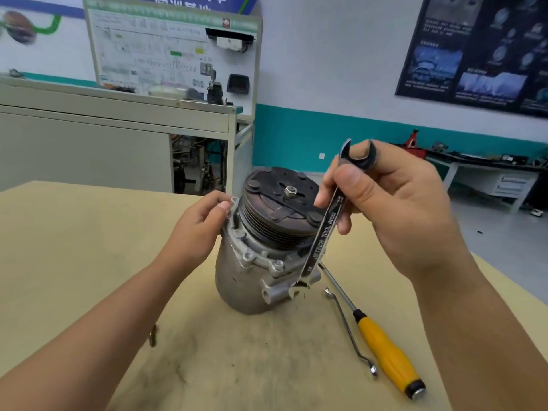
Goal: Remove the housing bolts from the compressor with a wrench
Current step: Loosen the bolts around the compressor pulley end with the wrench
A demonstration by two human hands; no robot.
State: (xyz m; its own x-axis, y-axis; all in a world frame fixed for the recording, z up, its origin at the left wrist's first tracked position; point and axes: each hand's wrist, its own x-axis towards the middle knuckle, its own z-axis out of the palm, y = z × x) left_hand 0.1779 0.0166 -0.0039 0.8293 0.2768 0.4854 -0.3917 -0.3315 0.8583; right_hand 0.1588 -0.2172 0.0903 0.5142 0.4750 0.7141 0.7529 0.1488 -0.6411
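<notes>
While your left hand curls its fingers onto the flange rim of the compressor, which stands upright mid-table well back from every edge, your right hand pinches the wrench near its upper jaw, with the lower jaw down at the front flange. Wide tabletop reaches to your left, while a screwdriver and a bent spanner lie close beside the base on the right.
</notes>
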